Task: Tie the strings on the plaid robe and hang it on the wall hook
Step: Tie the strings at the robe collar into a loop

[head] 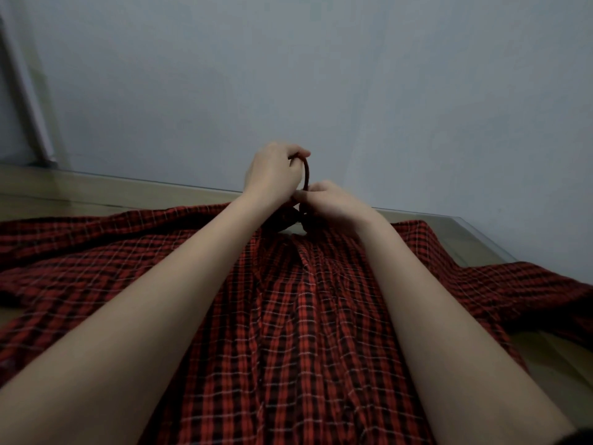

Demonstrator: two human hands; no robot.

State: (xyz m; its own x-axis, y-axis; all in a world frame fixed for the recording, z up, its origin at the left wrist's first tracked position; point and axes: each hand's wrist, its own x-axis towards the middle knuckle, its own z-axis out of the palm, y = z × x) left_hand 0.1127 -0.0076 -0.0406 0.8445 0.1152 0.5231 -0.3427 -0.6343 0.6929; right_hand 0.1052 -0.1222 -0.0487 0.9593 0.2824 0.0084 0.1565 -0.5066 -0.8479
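Observation:
A red and black plaid robe (288,316) lies spread flat on the floor, its sleeves stretched out to both sides. At its far end, near the wall, my left hand (272,171) is raised and pinches a thin dark red string (307,175) that runs down in a curve. My right hand (330,203) sits lower, fingers closed on the string's lower part just above the robe's edge. The knot area under my right hand is hidden. No wall hook is in view.
A plain grey wall (353,75) rises just beyond the robe. Wooden floor (96,194) shows at the left and the right. A pale door frame (29,91) stands at the far left.

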